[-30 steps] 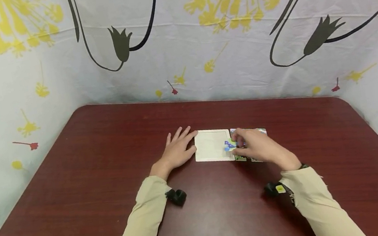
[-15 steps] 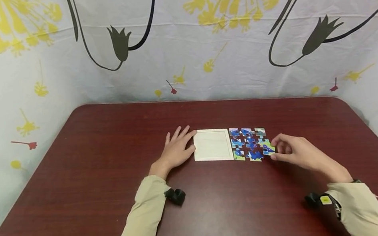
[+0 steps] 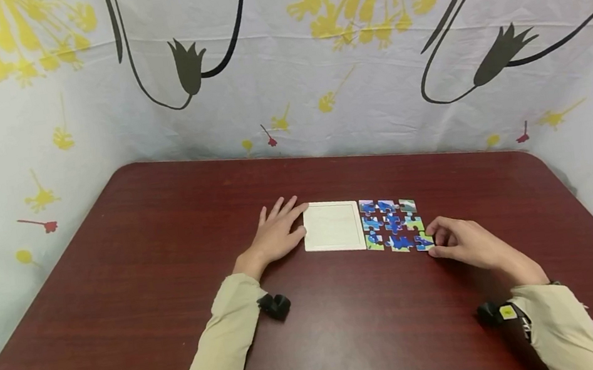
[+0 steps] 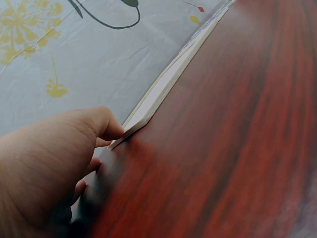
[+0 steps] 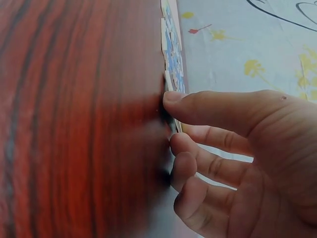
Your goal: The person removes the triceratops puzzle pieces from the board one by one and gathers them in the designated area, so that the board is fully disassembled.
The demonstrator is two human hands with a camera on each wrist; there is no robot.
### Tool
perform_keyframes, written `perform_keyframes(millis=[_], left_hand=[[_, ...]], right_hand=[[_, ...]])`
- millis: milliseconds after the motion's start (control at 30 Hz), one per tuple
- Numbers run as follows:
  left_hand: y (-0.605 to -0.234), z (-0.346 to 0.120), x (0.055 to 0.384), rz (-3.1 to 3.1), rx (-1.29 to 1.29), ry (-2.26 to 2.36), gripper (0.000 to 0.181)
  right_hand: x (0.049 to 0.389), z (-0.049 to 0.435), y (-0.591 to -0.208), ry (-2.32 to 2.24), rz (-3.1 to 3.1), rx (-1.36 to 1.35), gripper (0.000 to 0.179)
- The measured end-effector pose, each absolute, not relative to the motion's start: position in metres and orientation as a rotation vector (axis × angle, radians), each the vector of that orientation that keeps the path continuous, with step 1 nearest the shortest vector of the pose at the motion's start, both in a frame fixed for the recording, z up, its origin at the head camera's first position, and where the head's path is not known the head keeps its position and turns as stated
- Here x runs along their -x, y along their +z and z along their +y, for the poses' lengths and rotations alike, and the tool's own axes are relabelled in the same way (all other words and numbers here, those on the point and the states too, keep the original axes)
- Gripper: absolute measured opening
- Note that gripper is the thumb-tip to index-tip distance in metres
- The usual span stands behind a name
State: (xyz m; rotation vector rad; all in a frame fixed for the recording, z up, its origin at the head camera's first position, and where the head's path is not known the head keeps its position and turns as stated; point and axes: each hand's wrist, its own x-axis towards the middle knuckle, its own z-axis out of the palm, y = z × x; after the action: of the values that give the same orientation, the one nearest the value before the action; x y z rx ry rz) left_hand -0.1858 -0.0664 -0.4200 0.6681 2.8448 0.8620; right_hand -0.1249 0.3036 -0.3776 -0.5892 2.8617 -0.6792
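A pale shallow puzzle tray (image 3: 331, 226) lies on the table, its inside bare. My left hand (image 3: 274, 238) rests at its left edge with fingers spread; in the left wrist view the thumb touches the tray's corner (image 4: 141, 125). Right of the tray, several blue and green jigsaw pieces (image 3: 393, 223) lie picture up in loose rows. At the lower right corner of these rows, my right hand (image 3: 466, 243) pinches a jigsaw piece (image 3: 423, 243) by its right side, between thumb and index finger. In the right wrist view the thumb (image 5: 173, 96) covers part of that piece.
The dark red wooden table (image 3: 327, 320) stretches around the tray and pieces. A white cloth with printed flowers (image 3: 280, 67) hangs behind and at the sides. Each wrist wears a black camera strap, one near the left cuff (image 3: 275, 307).
My right hand has moved from the tray's right edge to the far right of the pieces, then slightly nearer me, bringing a piece into the lower right corner. The left hand has stayed still.
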Motion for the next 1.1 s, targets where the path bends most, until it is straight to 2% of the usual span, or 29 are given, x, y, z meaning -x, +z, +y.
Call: perform_keyframes(millis=[633,1100], left_hand=[[-0.421,-0.059,0.19,2.83,-0.71,0.865,0.052],[-0.427,-0.078,0.19,2.831,-0.639,0.951,0.05]], right_hand=[[0.116,0.31,-0.375,-0.751,2.861,0.499,0.032],[0.122,0.323,-0.362,-0.764,2.92,0.419,0.036]])
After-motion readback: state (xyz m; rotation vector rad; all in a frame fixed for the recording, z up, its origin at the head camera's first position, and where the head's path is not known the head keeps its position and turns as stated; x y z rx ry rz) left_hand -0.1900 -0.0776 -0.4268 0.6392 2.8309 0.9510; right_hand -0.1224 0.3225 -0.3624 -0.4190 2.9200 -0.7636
